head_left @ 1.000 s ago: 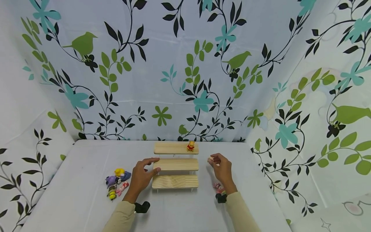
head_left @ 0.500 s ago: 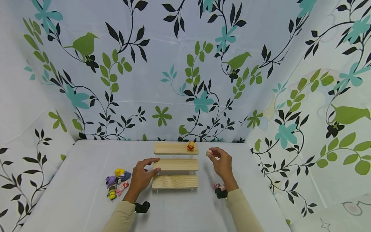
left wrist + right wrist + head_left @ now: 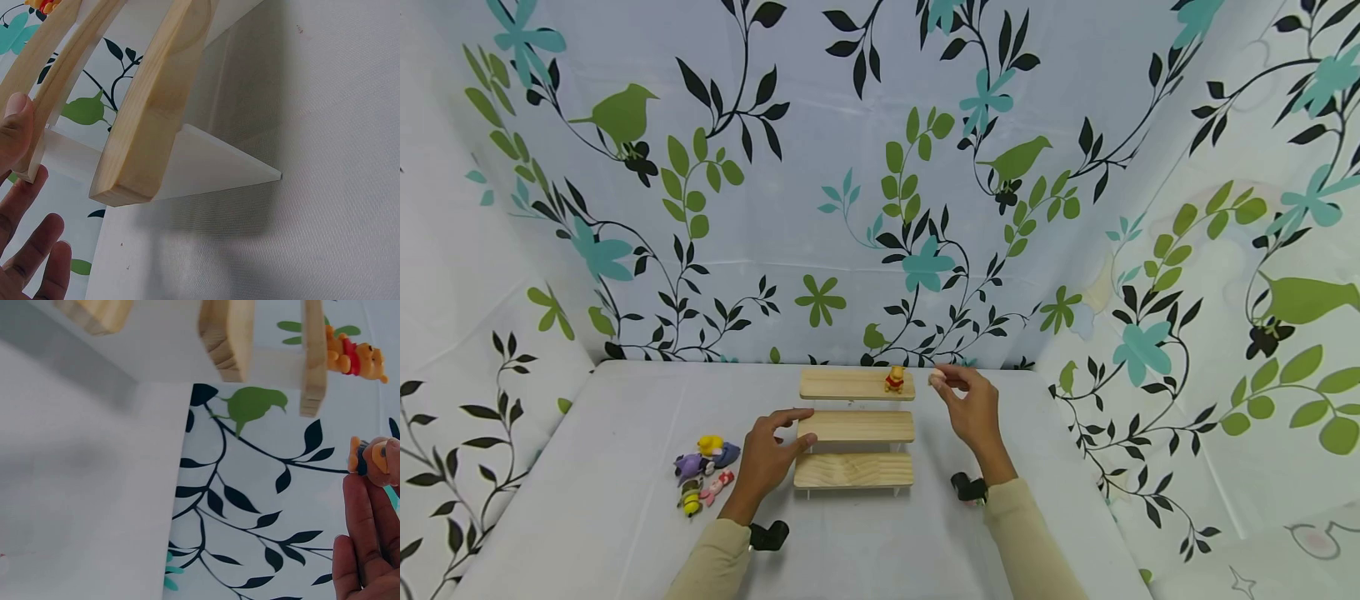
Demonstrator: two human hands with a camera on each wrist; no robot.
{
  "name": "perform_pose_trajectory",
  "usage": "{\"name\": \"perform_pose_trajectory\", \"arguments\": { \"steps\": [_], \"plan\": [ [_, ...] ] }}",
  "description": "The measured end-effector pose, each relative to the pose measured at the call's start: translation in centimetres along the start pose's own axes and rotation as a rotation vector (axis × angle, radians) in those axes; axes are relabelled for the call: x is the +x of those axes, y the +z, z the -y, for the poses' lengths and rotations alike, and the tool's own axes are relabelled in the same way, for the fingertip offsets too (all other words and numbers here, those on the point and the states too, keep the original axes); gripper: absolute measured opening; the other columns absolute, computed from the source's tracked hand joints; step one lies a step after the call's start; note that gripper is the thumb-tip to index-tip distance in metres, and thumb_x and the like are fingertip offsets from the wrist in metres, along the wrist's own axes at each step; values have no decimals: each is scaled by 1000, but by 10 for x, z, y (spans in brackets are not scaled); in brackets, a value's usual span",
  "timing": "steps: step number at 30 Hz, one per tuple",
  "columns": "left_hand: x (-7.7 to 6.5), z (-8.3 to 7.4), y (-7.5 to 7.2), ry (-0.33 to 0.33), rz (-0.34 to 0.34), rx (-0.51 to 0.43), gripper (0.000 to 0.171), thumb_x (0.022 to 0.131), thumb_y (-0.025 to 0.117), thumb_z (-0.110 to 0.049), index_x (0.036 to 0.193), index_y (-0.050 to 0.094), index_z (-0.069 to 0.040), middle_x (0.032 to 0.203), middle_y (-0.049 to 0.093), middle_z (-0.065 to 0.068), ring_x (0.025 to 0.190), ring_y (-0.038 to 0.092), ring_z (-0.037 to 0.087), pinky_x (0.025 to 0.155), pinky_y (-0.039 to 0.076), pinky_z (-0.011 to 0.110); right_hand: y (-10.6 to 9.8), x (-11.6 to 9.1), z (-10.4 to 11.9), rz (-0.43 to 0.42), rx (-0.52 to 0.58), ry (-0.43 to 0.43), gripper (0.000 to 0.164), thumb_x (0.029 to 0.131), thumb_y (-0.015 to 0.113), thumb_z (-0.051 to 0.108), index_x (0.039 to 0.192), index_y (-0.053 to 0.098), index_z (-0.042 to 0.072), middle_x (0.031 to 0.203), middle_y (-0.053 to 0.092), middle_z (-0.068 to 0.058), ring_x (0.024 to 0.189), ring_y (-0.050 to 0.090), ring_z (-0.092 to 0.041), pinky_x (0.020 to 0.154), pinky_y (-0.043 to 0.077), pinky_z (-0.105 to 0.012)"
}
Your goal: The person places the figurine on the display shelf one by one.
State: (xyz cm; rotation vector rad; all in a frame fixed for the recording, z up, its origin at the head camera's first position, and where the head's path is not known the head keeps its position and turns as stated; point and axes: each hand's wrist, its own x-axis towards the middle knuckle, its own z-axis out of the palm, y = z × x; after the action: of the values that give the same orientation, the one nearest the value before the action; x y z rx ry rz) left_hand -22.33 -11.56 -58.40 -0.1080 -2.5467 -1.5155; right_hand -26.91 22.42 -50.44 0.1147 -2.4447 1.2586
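Observation:
A three-tier wooden shelf stand (image 3: 853, 472) on white supports stands mid-table. My left hand (image 3: 766, 457) grips the left end of its middle plank, the thumb (image 3: 19, 119) against the wood and a finger behind, other fingers spread. A Winnie the Pooh figurine (image 3: 894, 380) in a red shirt stands near the right end of the top plank. Just right of that plank, my raised right hand (image 3: 974, 410) pinches a small toy figurine (image 3: 360, 456) with orange feet and a dark blue band; fingers cover much of it.
A cluster of several small figurines (image 3: 706, 468), yellow, purple, blue and pink, lies left of my left hand. Behind the table (image 3: 617, 467) hangs a leaf-and-bird patterned cloth (image 3: 820, 200). Black wrist cameras (image 3: 769, 536) sit at both wrists.
My right hand has moved up and slightly left with the figurine, toward the top plank's right end. My left hand keeps its grip on the stand.

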Motion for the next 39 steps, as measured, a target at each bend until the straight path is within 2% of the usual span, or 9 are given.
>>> {"name": "perform_pose_trajectory", "arguments": {
  "steps": [7, 18, 24, 30, 39],
  "plan": [
    [0, -1, 0, -10, 6, 2, 43, 93, 84, -27, 135, 74, -26, 141, 69, 5, 126, 59, 29, 100, 51, 51, -2, 4, 15, -5, 30, -46, 29, 99, 77, 28, 124, 78, 13, 109, 80, -1, 104, 74, -22, 104, 52, -52],
    [0, 1, 1, -26, 6, -7, 42, 93, 84, -27, 135, 74, -27, 142, 69, 4, 127, 59, 28, 101, 50, 51, 0, 9, 34, -8, 49, -60, 29, 100, 76, 31, 126, 78, 18, 111, 75, 1, 105, 72, -20, 104, 51, -52],
    [0, 0, 1, -31, 7, -3, 42, 93, 84, -27, 135, 74, -27, 142, 69, 4, 127, 59, 28, 101, 50, 50, 2, 12, 46, -11, 65, -110, 27, 99, 78, 28, 125, 78, 21, 111, 73, 0, 103, 72, -19, 101, 53, -51],
    [-1, -2, 0, -24, 5, 0, 43, 93, 84, -27, 135, 74, -27, 142, 69, 5, 127, 59, 29, 101, 50, 50, 8, 14, 56, 4, 96, -165, 29, 99, 77, 25, 127, 78, 16, 111, 75, -3, 104, 71, -20, 100, 52, -48],
    [-1, -1, 0, -22, 6, 0, 42, 93, 84, -28, 134, 75, -27, 141, 70, 4, 126, 59, 28, 99, 50, 48, 20, 15, 70, 48, 108, -190, 29, 98, 78, 23, 126, 77, 17, 113, 76, -2, 107, 71, -20, 108, 51, -50]
  ]
}}
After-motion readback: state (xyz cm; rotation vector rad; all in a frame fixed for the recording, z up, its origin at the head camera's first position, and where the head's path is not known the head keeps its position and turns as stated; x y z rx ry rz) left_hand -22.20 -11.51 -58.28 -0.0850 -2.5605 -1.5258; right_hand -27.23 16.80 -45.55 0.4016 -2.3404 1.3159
